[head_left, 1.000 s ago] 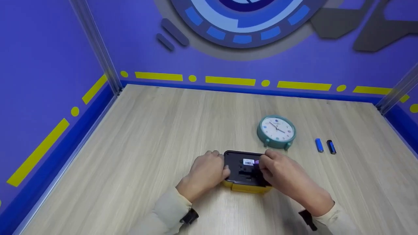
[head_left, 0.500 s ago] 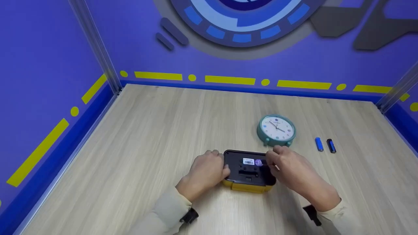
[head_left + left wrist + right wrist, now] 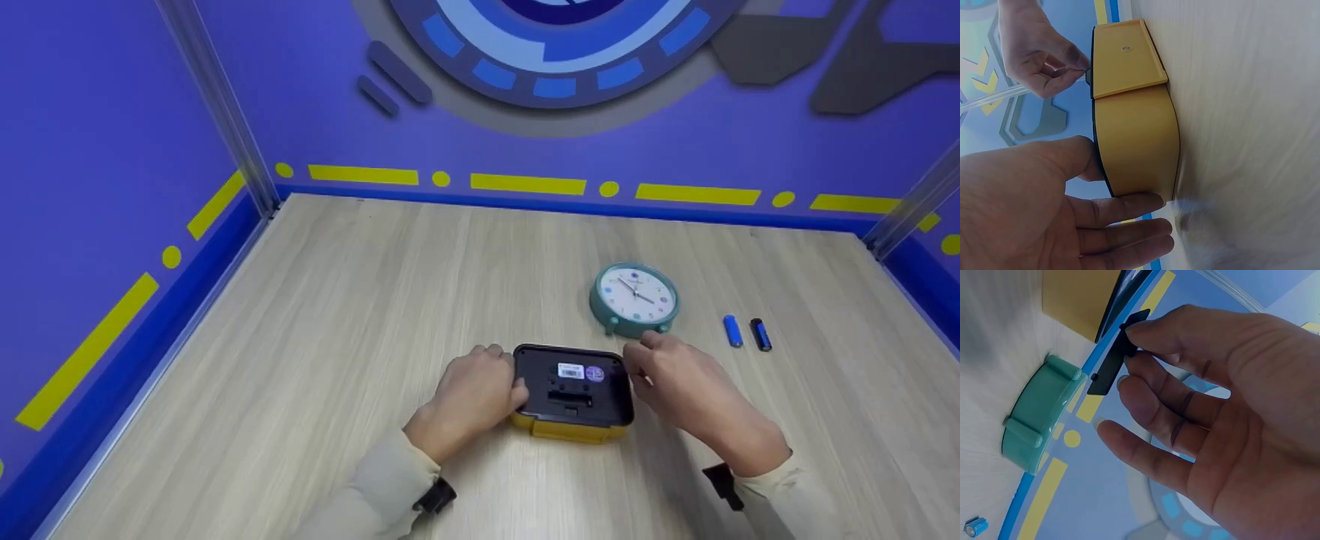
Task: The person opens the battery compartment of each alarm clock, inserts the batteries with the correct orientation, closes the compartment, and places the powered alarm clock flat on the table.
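Observation:
A yellow box-shaped device (image 3: 540, 386) lies on the table with its black back up, showing a barcode label, a round purple sticker and an open battery slot (image 3: 571, 398). My left hand (image 3: 471, 397) holds its left end; in the left wrist view the thumb lies over the back edge and the index finger touches the yellow side (image 3: 1137, 135). Just off the right end, my right hand (image 3: 679, 386) pinches a thin black battery cover (image 3: 1107, 370) between thumb and fingers. In the head view the cover is hidden by that hand.
Behind the device a teal round clock (image 3: 636, 296) lies face up, its feet toward me. Two batteries lie to its right, one blue (image 3: 733, 331) and one black and blue (image 3: 760, 335). Blue-purple walls stand at the table's (image 3: 375, 300) back and sides.
My right hand has moved right, from over the device's back to beside its right end, with the battery cover. The slot and purple sticker are now uncovered. My left hand stays in place.

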Tool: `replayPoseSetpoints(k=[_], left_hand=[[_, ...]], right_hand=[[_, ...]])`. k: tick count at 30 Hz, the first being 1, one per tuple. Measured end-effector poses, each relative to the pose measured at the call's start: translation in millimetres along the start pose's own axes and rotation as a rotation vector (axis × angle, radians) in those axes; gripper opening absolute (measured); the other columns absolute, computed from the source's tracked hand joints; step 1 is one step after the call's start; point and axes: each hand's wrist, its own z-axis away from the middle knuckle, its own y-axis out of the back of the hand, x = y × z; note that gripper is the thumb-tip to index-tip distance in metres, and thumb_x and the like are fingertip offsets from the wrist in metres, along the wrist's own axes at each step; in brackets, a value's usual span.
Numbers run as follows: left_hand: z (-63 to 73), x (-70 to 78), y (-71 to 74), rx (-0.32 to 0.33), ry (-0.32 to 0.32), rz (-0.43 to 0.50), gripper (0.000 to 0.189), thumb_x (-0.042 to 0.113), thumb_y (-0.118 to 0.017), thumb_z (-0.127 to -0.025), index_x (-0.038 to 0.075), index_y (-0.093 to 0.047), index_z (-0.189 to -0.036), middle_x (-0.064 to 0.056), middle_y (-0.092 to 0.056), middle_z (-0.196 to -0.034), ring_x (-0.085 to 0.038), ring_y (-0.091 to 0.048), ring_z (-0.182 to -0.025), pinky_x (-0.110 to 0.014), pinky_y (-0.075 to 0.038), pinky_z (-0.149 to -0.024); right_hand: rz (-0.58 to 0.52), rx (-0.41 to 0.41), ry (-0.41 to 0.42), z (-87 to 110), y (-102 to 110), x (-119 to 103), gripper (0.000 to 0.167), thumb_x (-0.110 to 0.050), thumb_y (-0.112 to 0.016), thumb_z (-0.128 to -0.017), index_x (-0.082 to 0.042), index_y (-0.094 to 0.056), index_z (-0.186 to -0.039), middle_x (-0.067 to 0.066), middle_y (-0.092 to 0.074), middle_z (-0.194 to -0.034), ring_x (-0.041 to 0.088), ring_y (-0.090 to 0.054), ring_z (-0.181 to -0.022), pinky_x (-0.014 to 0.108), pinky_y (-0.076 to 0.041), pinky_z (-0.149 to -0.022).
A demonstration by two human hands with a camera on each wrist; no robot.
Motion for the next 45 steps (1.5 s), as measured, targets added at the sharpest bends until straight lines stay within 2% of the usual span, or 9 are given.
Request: replayPoseSetpoints(k=[6,15,19,24,33,38,45], left_hand=[[-0.1,-0.3,0.0,-0.013,0.002,0.018,0.031,0.029,-0.066,-0.101,0.001,-0.074,-0.093,-0.007,-0.063,-0.084,-0.024,-0.060,-0.077,-0.040,-0.057,-0.067],[1.3,0.4,0.2,0.021,-0.008,-0.017,0.030,0.027,-0.066,-0.098,-0.002,-0.074,-0.095,-0.009,-0.065,-0.086,-0.025,-0.063,-0.078,-0.040,-0.057,-0.065],[1.4,0.5,0.6,0.015,-0.004,-0.018,0.031,0.027,-0.066,-0.098,-0.002,-0.074,-0.096,-0.009,-0.065,-0.086,-0.025,-0.063,-0.079,-0.040,-0.057,-0.065],[1.4,0.1,0.2,0.012,-0.003,-0.014,0.030,0.027,-0.066,-0.098,-0.002,-0.074,-0.096,-0.009,-0.065,-0.086,-0.025,-0.063,-0.079,-0.040,-0.057,-0.065],[1.3,-0.6,-0.9,0.010,-0.004,0.001,0.030,0.028,-0.066,-0.100,-0.001,-0.074,-0.094,-0.008,-0.064,-0.085,-0.024,-0.062,-0.078,-0.039,-0.057,-0.065],[1.1,-0.2,-0.6,0.009,0.001,0.002,0.030,0.028,-0.066,-0.099,-0.001,-0.074,-0.094,-0.008,-0.064,-0.085,-0.024,-0.062,-0.078,-0.039,-0.057,-0.066],[2.0,1.8,0.9,0.016,-0.008,-0.039,0.030,0.027,-0.067,-0.099,-0.001,-0.074,-0.094,-0.008,-0.065,-0.085,-0.025,-0.064,-0.078,-0.039,-0.058,-0.065]], right_hand=[[0.005,-0.021,-0.032,-0.1,1,4,0.021,0.006,-0.085,-0.083,-0.009,-0.072,-0.087,0.001,-0.060,-0.082,0.016,-0.055,-0.071,0.037,-0.055,-0.062],[0.005,-0.007,-0.035,0.8,-3,13,0.026,0.009,-0.082,-0.082,-0.011,-0.065,-0.080,-0.002,-0.054,-0.076,0.015,-0.050,-0.068,0.033,-0.047,-0.056],[0.006,-0.004,-0.046,1.2,-4,16,0.025,0.009,-0.083,-0.082,-0.009,-0.066,-0.081,0.000,-0.056,-0.077,0.016,-0.052,-0.069,0.034,-0.051,-0.058],[0.003,-0.038,-0.072,0.7,-6,18,0.021,0.009,-0.082,-0.083,-0.008,-0.069,-0.084,0.002,-0.059,-0.078,0.017,-0.054,-0.069,0.035,-0.053,-0.060],[-0.009,-0.094,-0.119,-0.6,-14,23,0.017,0.008,-0.079,-0.088,-0.007,-0.071,-0.085,0.001,-0.058,-0.077,0.017,-0.053,-0.070,0.034,-0.052,-0.062],[-0.009,-0.125,-0.123,-1.2,-17,27,0.014,0.004,-0.081,-0.089,-0.007,-0.073,-0.088,0.001,-0.057,-0.078,0.018,-0.052,-0.071,0.035,-0.052,-0.064],[-0.009,-0.158,-0.108,-1.6,-20,31,0.018,0.009,-0.077,-0.089,-0.007,-0.070,-0.085,0.000,-0.056,-0.076,0.017,-0.050,-0.069,0.036,-0.051,-0.063]])
